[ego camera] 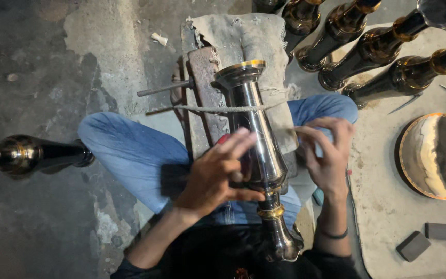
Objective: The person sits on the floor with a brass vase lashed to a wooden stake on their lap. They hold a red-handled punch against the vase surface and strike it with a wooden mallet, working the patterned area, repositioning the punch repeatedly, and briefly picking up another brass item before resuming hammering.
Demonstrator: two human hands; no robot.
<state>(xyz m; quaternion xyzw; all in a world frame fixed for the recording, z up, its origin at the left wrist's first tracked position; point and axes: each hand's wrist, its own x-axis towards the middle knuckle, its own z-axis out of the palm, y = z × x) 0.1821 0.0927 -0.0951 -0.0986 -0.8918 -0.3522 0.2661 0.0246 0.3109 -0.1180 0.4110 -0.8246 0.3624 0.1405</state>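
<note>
- A tall dark metal vase [256, 139] with brass-coloured bands lies lengthwise across the seated person's lap, its flared mouth pointing away and its foot toward the body, so the long side faces up for working.
- Its neck rests against a rusty block [205, 98] padded with a frayed cloth [249, 39]; the padding probably keeps the polished surface from scratching.
- A cord [223, 109] runs across the vase near the mouth, apparently pinning it down to the block so it does not roll.
- A metal rod [163, 88] sticks out sideways from the block; its purpose is not clear.
- The left hand [215, 178] lies on the body of the vase with fingers spread and the thumb curled underneath, pressing it steady rather than gripping it closed.
- The right hand [326, 152] is just beside the vase with fingertips pinched together on something thin; whatever it pinches is too small to identify.
- A row of similar vases [383, 49] lies side by side at the upper right, and another vase [27, 154] lies alone on the concrete floor [52, 62] at the left, well apart.
- A shallow round bowl [432, 155] with a golden rim sits on a pale mat [383, 206] at the right; its inside looks dark and shiny, and no contents are visible.
- Two dark rubbing blocks [427, 238] lie on the mat near the bowl, and thin pointed tools [406, 103] lie near the row of vases, within the right arm's reach.
</note>
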